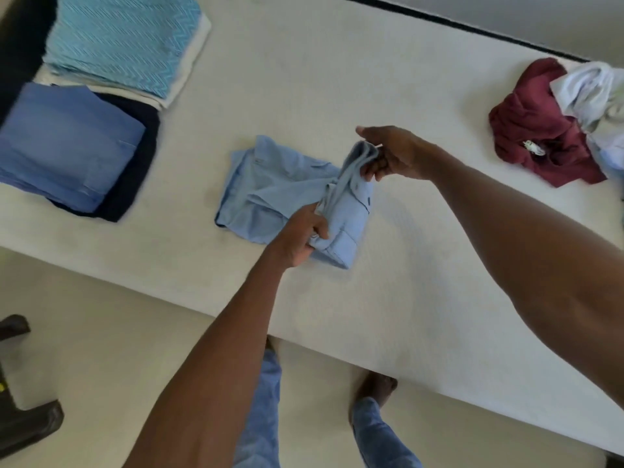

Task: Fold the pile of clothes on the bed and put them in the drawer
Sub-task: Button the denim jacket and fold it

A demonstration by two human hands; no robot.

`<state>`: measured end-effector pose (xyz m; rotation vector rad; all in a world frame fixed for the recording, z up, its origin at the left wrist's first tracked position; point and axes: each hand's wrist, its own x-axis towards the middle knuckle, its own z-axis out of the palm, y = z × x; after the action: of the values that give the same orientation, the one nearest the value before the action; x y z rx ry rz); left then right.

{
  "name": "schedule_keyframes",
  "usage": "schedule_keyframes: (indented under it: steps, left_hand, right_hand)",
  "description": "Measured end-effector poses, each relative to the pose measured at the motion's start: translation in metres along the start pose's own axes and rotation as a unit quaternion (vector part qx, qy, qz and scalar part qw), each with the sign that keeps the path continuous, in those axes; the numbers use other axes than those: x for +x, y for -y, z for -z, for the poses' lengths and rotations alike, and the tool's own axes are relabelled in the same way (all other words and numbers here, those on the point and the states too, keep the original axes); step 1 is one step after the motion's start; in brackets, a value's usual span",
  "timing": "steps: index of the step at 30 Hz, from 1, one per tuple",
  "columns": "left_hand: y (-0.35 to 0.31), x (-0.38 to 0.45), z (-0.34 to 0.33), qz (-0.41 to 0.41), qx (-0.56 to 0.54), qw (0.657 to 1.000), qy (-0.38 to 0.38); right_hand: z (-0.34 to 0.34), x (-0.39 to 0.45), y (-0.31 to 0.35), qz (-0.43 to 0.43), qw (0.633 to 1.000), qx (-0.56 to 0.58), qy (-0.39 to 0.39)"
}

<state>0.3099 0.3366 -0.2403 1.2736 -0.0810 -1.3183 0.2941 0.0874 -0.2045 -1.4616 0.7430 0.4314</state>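
Observation:
A light blue shirt (270, 190) lies partly folded in the middle of the white bed (337, 79). My left hand (300, 238) grips the shirt's near right corner. My right hand (395, 153) pinches the far right edge and lifts that end off the bed, so the right part of the shirt stands up between both hands. At the right edge of the bed lies an unfolded heap: a maroon garment (537, 130) with a pale blue-white garment (594, 92) on it.
Folded stacks sit at the bed's left end: a blue garment on a navy one (67, 143) and a turquoise zigzag cloth on white fabric (125, 38). The bed's near edge runs diagonally; my legs and bare foot (374, 386) stand on the pale floor. Dark objects (27, 423) lie at the lower left.

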Motion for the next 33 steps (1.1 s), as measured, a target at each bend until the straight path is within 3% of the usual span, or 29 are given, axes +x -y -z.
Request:
schedule_keyframes:
  steps: [7,10,14,18,21,23,25,29,31,33]
  left_hand:
    - [-0.036,-0.02,0.142,0.025,-0.153,0.984,-0.093]
    - [-0.042,-0.019,0.181,0.026,-0.115,0.989,-0.087]
    - [-0.033,0.0,0.231,0.054,-0.057,0.974,-0.213]
    - [-0.03,0.004,0.242,0.054,-0.017,0.977,-0.204]
    - [-0.028,0.002,0.241,0.011,0.028,0.974,-0.223]
    - [-0.022,0.002,0.235,-0.032,0.11,0.953,-0.282]
    - [-0.016,0.001,0.223,-0.069,0.216,0.91,-0.347]
    - [-0.01,0.01,0.203,-0.124,0.34,0.851,-0.381]
    - [-0.006,0.012,0.202,-0.105,0.353,0.83,-0.419]
    - [-0.001,0.01,0.194,-0.082,0.377,0.772,-0.506]
  right_hand:
    - [-0.118,0.079,0.079,-0.009,0.999,-0.023,0.025]
    - [-0.155,0.113,0.077,-0.032,0.998,-0.045,0.014]
    - [-0.183,0.15,0.06,-0.036,0.997,-0.065,-0.023]
    - [-0.193,0.15,0.045,0.017,0.992,-0.052,-0.111]
    - [-0.2,0.134,0.025,0.132,0.932,-0.224,-0.253]
    - [-0.203,0.123,0.006,0.199,0.853,-0.441,-0.195]
    - [-0.203,0.116,-0.016,0.153,0.791,-0.584,-0.098]
    - [-0.198,0.12,-0.031,-0.005,0.821,-0.561,-0.104]
    - [-0.198,0.125,-0.026,0.006,0.831,-0.548,-0.095]
    - [-0.191,0.122,-0.027,0.06,0.83,-0.544,-0.107]
